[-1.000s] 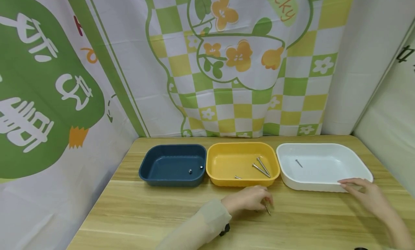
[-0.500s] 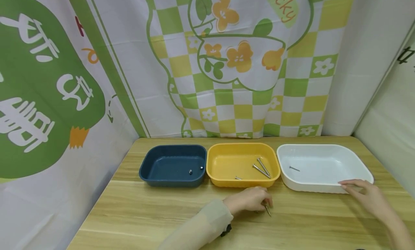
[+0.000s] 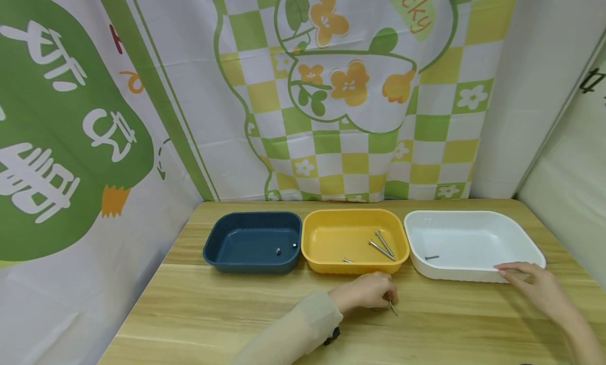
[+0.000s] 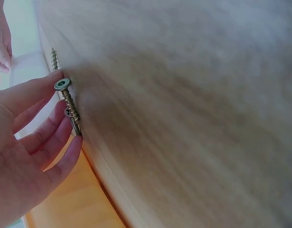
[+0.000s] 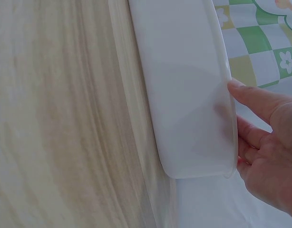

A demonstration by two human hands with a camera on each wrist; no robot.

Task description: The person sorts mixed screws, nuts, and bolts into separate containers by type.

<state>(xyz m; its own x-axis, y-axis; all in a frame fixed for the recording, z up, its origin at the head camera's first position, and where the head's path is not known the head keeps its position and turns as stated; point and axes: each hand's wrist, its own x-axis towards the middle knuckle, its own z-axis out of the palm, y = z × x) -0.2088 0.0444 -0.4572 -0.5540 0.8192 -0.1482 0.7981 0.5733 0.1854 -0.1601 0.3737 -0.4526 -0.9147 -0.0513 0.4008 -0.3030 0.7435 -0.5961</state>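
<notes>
At far left on the wooden table [image 3: 180, 312], the blue tray [image 3: 251, 268] contains two small metal pieces [image 3: 278, 251]. Beside it, the yellow tray [image 3: 350, 267] holds two long screws [image 3: 381, 249] at its right and a shorter screw [image 3: 347, 260], partly hidden by the front wall. Just in front, the left hand [image 3: 364, 291] is low over the tabletop, fingers bent and partly closed about a few brass-toned screws [image 4: 70, 104]; whether these are pinched or merely touched cannot be told. At right, the white tray [image 3: 456, 273] contains one small screw [image 3: 432, 257] near its front left. The right hand [image 3: 537, 289] touches that tray's near rim, fingers extended and relaxed, thumb apart.
</notes>
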